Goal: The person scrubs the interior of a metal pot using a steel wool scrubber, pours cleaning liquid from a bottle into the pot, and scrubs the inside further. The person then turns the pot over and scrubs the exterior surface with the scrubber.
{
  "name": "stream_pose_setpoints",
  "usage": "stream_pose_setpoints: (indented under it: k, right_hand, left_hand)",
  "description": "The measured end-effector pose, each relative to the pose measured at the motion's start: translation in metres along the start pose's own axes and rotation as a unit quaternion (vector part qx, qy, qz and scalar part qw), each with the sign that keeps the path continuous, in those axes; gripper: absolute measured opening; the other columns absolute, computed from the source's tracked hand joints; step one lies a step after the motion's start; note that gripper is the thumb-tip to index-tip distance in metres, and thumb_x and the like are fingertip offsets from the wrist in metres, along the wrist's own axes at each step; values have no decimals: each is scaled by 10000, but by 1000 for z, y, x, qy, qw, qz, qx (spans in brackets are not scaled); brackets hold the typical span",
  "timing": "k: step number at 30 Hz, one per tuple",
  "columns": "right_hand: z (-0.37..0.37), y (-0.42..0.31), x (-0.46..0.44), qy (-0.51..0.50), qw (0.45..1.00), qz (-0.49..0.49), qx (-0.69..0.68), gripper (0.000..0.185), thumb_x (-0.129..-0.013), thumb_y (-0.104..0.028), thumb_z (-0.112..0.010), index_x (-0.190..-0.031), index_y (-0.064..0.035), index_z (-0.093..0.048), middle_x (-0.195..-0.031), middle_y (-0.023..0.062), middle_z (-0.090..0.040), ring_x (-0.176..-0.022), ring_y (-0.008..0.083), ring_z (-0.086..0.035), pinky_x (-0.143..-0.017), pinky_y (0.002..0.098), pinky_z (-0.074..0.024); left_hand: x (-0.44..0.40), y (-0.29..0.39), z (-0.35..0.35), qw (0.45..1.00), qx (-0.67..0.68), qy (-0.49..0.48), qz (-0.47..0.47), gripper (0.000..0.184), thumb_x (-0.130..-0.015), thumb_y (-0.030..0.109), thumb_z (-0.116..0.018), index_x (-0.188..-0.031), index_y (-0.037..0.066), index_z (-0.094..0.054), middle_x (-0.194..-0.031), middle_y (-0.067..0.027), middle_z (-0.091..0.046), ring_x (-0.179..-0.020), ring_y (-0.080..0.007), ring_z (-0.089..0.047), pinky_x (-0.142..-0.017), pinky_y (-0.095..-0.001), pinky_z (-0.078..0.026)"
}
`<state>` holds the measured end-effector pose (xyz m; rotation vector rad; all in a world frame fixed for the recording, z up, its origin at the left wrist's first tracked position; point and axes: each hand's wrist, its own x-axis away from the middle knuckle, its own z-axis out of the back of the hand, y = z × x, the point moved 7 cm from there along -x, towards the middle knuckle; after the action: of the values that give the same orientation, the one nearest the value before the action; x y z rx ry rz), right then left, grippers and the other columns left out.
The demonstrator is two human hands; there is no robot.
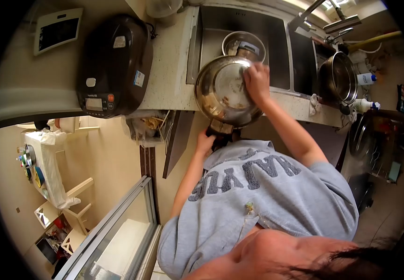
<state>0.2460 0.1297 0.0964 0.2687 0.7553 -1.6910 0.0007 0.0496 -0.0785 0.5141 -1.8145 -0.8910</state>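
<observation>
A shiny steel pot (211, 86) is tipped over the sink's front edge, its round base showing brown stains. I cannot tell whether the inner or outer face of the base is toward me. My left hand (205, 142) is closed round the dark handle (221, 128) on the near side, close to my body. Against the right part of the stained surface presses my right hand (258, 84), its fingers bent together; whatever may be under them is hidden. Behind the pot, a smaller steel bowl (230, 37) sits in the sink (276, 51), partly covered.
A dark rice cooker (113, 65) stands on the counter (167, 77) to the left. At the right are a tap (300, 21), another steel pot (344, 77) and white bottles (366, 79). Below the counter, a cabinet door (178, 144) hangs open beside a bag of sticks (148, 126).
</observation>
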Motion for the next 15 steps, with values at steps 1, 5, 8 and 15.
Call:
stream_pose_setpoints:
  k: [1,5,8,15]
  right_hand:
    - [-13,-4,14,-167,985,-40,20,78,-753,-103,-617,-799,-52,-580,-875,105,-565,-848,295,-514,-781,391,-412]
    - [-28,-69,21,-87,982,133,-105,49,-758,-74,-592,-806,-72,-582,-838,129,-562,-854,295,-512,-771,376,-429]
    - [-34,-10,-20,-75,997,-16,-33,62,-764,-100,-606,-811,-66,-585,-902,124,-570,-866,318,-507,-782,401,-415]
    - [-19,-35,21,-87,993,7,-75,99,-762,-137,-646,-812,-78,-585,-906,119,-574,-888,318,-503,-789,421,-411]
  left_hand:
    - [-2,-4,0,1000,15,-1,11,383,-735,-89,-482,-1108,-25,-541,-941,-121,-646,-772,-178,-638,-688,-290,-517]
    - [-5,-19,4,998,10,4,54,373,-747,-51,-486,-1107,18,-559,-874,-82,-658,-638,-129,-599,-539,-242,-468]
    - [-4,-18,6,999,-11,7,46,332,-761,-21,-488,-1070,42,-589,-804,-57,-663,-522,-84,-525,-423,-202,-376]
    - [-5,-13,6,999,-8,-1,35,341,-753,-35,-505,-1083,22,-572,-871,-80,-663,-753,-148,-650,-532,-246,-488]
